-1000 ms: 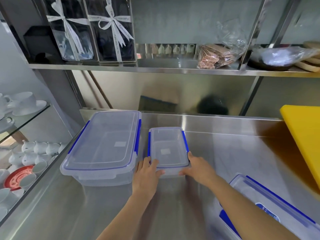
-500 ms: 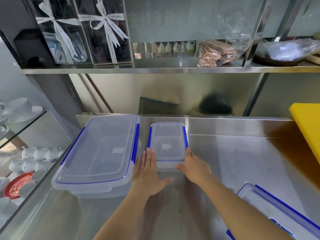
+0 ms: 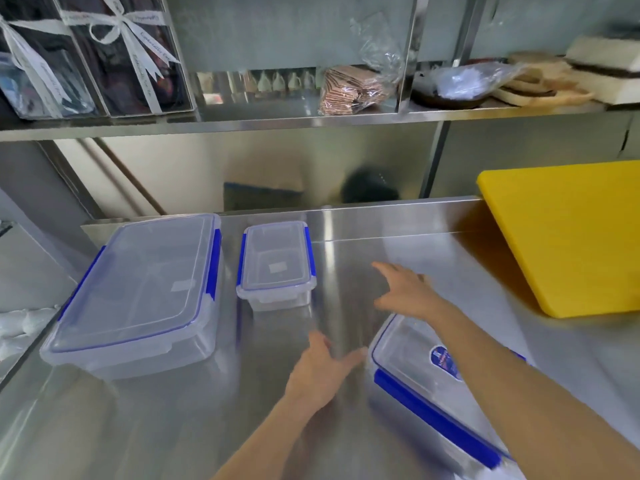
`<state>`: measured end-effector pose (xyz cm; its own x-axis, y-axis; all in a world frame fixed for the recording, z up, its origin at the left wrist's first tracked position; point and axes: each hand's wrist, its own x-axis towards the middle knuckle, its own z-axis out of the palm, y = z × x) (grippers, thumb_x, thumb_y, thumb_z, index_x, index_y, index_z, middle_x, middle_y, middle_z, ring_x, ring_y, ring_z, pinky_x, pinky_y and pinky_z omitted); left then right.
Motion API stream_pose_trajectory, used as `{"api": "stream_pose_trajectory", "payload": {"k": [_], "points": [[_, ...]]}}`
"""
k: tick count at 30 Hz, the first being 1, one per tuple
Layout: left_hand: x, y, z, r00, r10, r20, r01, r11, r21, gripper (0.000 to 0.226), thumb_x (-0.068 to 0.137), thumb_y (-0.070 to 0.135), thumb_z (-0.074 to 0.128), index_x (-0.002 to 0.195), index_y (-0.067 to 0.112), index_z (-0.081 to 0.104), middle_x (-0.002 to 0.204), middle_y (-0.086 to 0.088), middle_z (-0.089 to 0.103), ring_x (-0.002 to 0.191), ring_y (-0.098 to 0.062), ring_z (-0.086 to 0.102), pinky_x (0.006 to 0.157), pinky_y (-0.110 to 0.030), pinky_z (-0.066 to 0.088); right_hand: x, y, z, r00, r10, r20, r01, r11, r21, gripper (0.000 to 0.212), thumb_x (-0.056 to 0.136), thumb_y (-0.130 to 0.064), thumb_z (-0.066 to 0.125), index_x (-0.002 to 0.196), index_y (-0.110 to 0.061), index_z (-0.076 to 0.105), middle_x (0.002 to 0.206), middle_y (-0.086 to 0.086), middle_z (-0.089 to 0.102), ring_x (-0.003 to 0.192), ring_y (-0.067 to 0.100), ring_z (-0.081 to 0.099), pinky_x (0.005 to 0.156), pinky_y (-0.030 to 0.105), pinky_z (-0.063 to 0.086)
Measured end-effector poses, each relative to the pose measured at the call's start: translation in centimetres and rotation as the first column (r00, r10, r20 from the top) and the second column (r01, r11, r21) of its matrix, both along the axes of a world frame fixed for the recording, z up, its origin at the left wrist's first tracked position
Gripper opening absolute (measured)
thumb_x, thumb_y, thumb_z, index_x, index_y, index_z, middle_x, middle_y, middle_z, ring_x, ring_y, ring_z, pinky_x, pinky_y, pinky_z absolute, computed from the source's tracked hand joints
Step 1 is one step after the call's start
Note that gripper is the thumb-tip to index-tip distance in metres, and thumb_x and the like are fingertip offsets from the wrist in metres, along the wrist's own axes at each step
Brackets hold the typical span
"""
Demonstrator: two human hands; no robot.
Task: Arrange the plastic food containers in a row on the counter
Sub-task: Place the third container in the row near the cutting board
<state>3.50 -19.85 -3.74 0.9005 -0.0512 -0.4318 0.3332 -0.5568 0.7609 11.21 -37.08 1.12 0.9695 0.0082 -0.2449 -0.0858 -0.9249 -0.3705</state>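
A large clear container [image 3: 138, 292] with blue clips stands at the left of the steel counter [image 3: 398, 244]. Just right of it sits a small clear container [image 3: 275, 263] of the same kind, its long side parallel to the large one. A third container [image 3: 426, 386] with a blue label lies askew at the lower right, partly hidden under my right forearm. My left hand [image 3: 320, 372] hovers open beside that container's left corner. My right hand [image 3: 407, 292] is open above its far end. Neither hand holds anything.
A yellow cutting board [image 3: 568, 237] leans at the right of the counter. The shelf above [image 3: 242, 124] carries ribboned gift boxes [image 3: 114, 53], a bag of brown packets [image 3: 353, 88] and wrapped items. A lower side surface lies beyond the counter's left edge.
Both hands have let go of the small container and moved right toward the third container. The camera view has swung right and back, so the third container shows more.
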Motion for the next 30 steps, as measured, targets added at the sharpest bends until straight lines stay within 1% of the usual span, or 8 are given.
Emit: {"api": "stream_pose_trajectory", "payload": {"k": [3, 8, 15, 17, 19, 21, 24, 30], "points": [[-2.0, -2.7, 0.1, 0.966, -0.114, -0.234, 0.061, 0.973, -0.222, 0.072, 0.061, 0.060, 0.071, 0.101, 0.019, 0.028, 0.070, -0.003, 0.056, 0.053, -0.017, 0.055, 0.056, -0.029, 0.051, -1.6, -4.5, 0.0, 0.988, -0.128, -0.082, 0.133, 0.990, 0.055, 0.082, 0.073, -0.027, 0.067, 0.145, -0.034, 0.027, 0.154, 0.004, 0.033, 0.136, 0.029, 0.035, 0.109, 0.047, 0.026], [-4.4, -5.7, -0.7, 0.984, -0.019, -0.178, -0.037, 0.951, -0.308, 0.054, 0.068, 0.044, 0.076, 0.081, 0.023, 0.027, 0.079, -0.001, 0.056, 0.053, -0.013, 0.057, 0.054, -0.027, 0.053, -4.8, -9.6, -1.2, 0.936, -0.283, -0.208, 0.327, 0.918, 0.224, 0.083, 0.077, -0.020, 0.074, 0.146, -0.018, 0.029, 0.151, 0.011, 0.036, 0.132, 0.030, 0.043, 0.104, 0.041, 0.038], [-4.5, -7.1, -0.8, 0.919, 0.211, 0.333, -0.144, 0.966, -0.217, 0.017, 0.086, 0.020, 0.061, 0.085, 0.020, 0.044, 0.088, 0.003, 0.053, 0.073, -0.008, 0.051, 0.067, -0.021, 0.040, -6.5, -7.9, -3.0, 0.858, -0.509, 0.075, 0.497, 0.857, 0.136, 0.068, 0.085, -0.043, 0.063, 0.139, -0.013, 0.035, 0.139, 0.013, 0.051, 0.121, 0.035, 0.055, 0.097, 0.045, 0.046], [-4.7, -6.9, -0.6, 0.941, 0.091, 0.327, -0.018, 0.976, -0.217, 0.052, 0.073, 0.040, 0.072, 0.114, 0.020, 0.047, 0.114, 0.007, 0.051, 0.097, -0.005, 0.054, 0.085, -0.022, 0.042, -6.4, -7.1, -3.1, 0.860, -0.490, 0.142, 0.477, 0.871, 0.117, 0.050, 0.089, -0.040, 0.058, 0.124, -0.006, 0.046, 0.121, 0.018, 0.060, 0.109, 0.037, 0.059, 0.089, 0.042, 0.048], [-4.8, -6.4, -1.1, 0.936, -0.079, 0.342, 0.140, 0.978, -0.158, 0.118, 0.046, 0.067, 0.075, 0.142, 0.023, 0.023, 0.145, 0.010, 0.029, 0.138, -0.007, 0.028, 0.110, -0.033, 0.033, -6.0, -7.1, -3.5, 0.890, -0.455, 0.029, 0.414, 0.833, 0.366, 0.039, 0.085, -0.040, 0.064, 0.101, -0.006, 0.054, 0.101, 0.012, 0.064, 0.096, 0.030, 0.063, 0.082, 0.038, 0.050], [-4.4, -5.7, -1.5, 0.924, -0.173, 0.341, 0.185, 0.983, -0.001, 0.148, 0.035, 0.081, 0.065, 0.147, 0.022, -0.011, 0.156, 0.009, -0.009, 0.138, 0.001, -0.018, 0.119, -0.037, 0.004, -5.7, -7.4, -4.0, 0.950, -0.218, -0.225, 0.311, 0.735, 0.603, 0.067, 0.066, -0.049, 0.080, 0.120, -0.021, 0.052, 0.125, 0.005, 0.058, 0.111, 0.018, 0.060, 0.095, 0.039, 0.050], [-2.8, -4.3, -1.9, 0.901, -0.243, 0.359, 0.210, 0.969, 0.128, 0.133, 0.061, 0.058, 0.074, 0.140, 0.022, -0.028, 0.152, 0.007, -0.026, 0.139, -0.005, -0.025, 0.116, -0.036, -0.008, -5.5, -8.0, -4.6, 0.924, 0.121, -0.364, 0.099, 0.841, 0.532, 0.146, 0.036, -0.055, 0.091, 0.149, -0.038, -0.001, 0.160, -0.014, 0.001, 0.144, 0.014, 0.022, 0.115, 0.042, 0.031], [0.6, -3.5, -2.7, 0.903, -0.240, 0.357, 0.231, 0.971, 0.068, 0.114, 0.065, 0.051, 0.072, 0.148, 0.029, -0.003, 0.160, 0.006, 0.000, 0.146, -0.009, 0.002, 0.121, -0.041, 0.012, -4.5, -8.7, -5.1, 0.955, 0.187, -0.230, -0.061, 0.883, 0.465, 0.148, 0.038, -0.039, 0.093, 0.145, -0.045, -0.010, 0.159, -0.014, -0.004, 0.142, 0.013, 0.024, 0.111, 0.041, 0.038]]}}
